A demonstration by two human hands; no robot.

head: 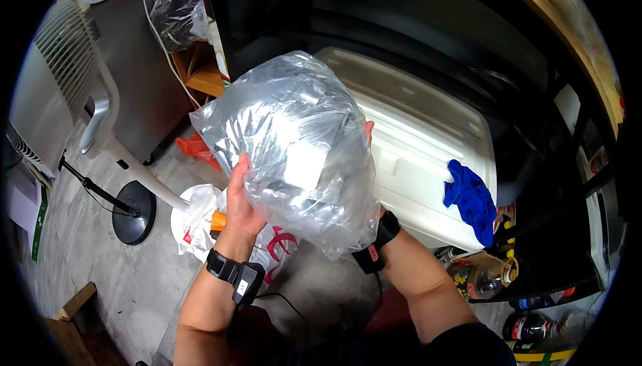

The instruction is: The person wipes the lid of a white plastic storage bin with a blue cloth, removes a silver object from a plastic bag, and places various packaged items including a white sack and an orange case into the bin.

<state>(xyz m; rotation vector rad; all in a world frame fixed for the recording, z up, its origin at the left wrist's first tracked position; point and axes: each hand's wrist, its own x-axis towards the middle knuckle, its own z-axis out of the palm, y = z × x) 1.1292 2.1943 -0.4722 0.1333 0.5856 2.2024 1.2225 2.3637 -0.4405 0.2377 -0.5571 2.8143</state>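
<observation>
A large, bulging clear plastic bag (301,150) fills the middle of the view, held up between both hands; glare hides what is in it. My left hand (242,198) grips its lower left side, thumb on the film. Most of my right hand (369,130) is hidden behind the bag's right side, where a fingertip shows. Beyond the bag lies a white plastic lid or tub (416,180), with a crumpled blue cloth (470,200) on its right end. Both wrists wear black strapped devices.
A white standing fan (108,110) is at the left, near a round black stand base (134,213). White plastic bags (200,215) and a red bag (198,149) lie on the grey floor. Bottles, including a large oil bottle (481,275), stand on shelves at the lower right.
</observation>
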